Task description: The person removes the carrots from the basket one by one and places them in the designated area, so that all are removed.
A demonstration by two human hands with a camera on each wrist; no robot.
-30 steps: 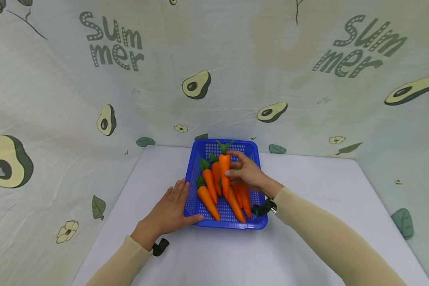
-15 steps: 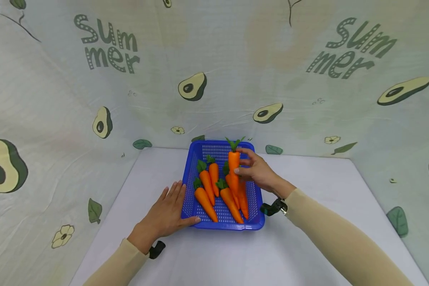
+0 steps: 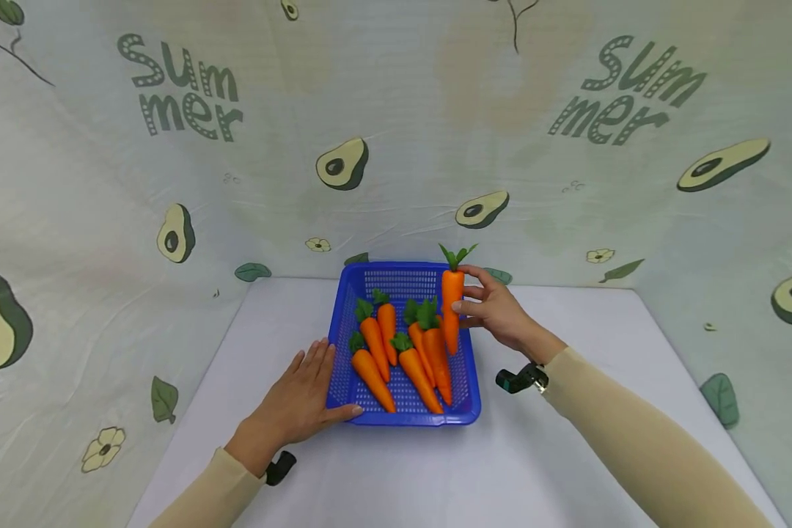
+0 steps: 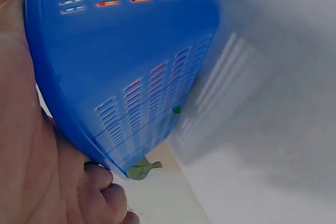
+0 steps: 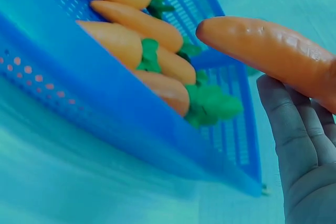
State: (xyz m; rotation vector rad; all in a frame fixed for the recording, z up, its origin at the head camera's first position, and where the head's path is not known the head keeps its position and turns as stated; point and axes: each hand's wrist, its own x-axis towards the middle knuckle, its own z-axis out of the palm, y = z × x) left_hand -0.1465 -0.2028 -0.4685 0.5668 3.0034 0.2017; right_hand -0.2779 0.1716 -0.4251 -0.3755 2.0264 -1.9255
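Lifted clear of the basket point(image 3: 343, 345), the carrot point(image 3: 452, 304) sits pinched in the right hand point(image 3: 498, 312).

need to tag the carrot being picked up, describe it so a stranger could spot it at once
On the white table stands a blue basket of carrots. By its far right corner, the right hand holds one carrot. It alone is upright and lifted, leaves up; the others lie flat inside.

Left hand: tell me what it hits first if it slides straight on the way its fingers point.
The left hand lies flat, fingers already against the blue basket, so its near-left wall comes first, probably pushing it along the table.
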